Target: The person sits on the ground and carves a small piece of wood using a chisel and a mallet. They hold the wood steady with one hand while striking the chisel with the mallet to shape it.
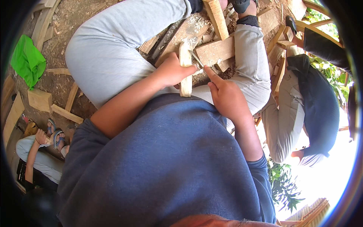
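Clearly the left hand (172, 72) closes its fingers around the wooden piece (185, 72), at 12 o'clock from the body; right hand (225, 94) grips a chisel (197, 60); wood seems stiff, light, best held mid-length

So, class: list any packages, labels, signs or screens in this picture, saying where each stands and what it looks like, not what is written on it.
None show in this view. There is only wood: the left hand grips a pale wooden piece, the right hand points at it, and a green cloth lies on the ground at the left.
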Motion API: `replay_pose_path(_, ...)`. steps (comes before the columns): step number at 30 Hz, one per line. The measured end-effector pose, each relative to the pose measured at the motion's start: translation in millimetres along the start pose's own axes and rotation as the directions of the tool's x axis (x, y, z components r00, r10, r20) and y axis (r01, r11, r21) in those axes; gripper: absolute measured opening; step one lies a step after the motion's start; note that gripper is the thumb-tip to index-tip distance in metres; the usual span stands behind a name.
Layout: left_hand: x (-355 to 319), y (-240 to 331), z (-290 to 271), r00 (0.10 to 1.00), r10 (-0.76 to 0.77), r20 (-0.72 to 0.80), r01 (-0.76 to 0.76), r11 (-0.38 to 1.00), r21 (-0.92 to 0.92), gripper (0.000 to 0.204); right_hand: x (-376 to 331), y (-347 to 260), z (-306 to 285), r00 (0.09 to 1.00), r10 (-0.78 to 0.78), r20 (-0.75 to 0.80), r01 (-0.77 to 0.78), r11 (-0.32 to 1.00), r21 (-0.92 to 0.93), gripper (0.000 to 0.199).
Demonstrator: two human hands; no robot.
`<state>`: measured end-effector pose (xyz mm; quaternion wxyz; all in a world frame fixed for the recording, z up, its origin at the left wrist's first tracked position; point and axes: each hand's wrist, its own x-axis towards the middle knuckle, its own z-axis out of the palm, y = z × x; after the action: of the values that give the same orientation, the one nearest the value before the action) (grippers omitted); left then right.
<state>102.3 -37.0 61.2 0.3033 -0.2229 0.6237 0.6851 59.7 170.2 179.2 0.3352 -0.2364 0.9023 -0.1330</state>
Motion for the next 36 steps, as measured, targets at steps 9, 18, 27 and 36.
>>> replay_pose_path(9,11.3,-13.6,5.2,1.000,-0.003,-0.008,0.004,0.988,0.153,0.085,11.2,-8.1,8.5,0.999,0.027,0.016,-0.027,0.999,-0.040,0.052)
replay_pose_path(18,19.7,-31.0,5.8,0.998,0.056,-0.017,-0.051,0.974,0.223,0.091,7.2,-3.7,-1.3,0.992,0.070,0.109,-0.071,0.997,0.006,0.054)
replay_pose_path(27,16.2,-20.3,7.4,0.999,0.032,-0.005,-0.030,0.972,0.232,0.091,38.1,12.4,24.3,0.998,-0.060,-0.033,0.061,0.997,0.037,0.054)
replay_pose_path(36,10.8,-18.0,6.2,0.998,0.009,-0.069,0.012,0.955,0.297,0.090,8.3,1.3,-2.4,0.994,0.038,0.100,-0.036,0.999,-0.013,0.053)
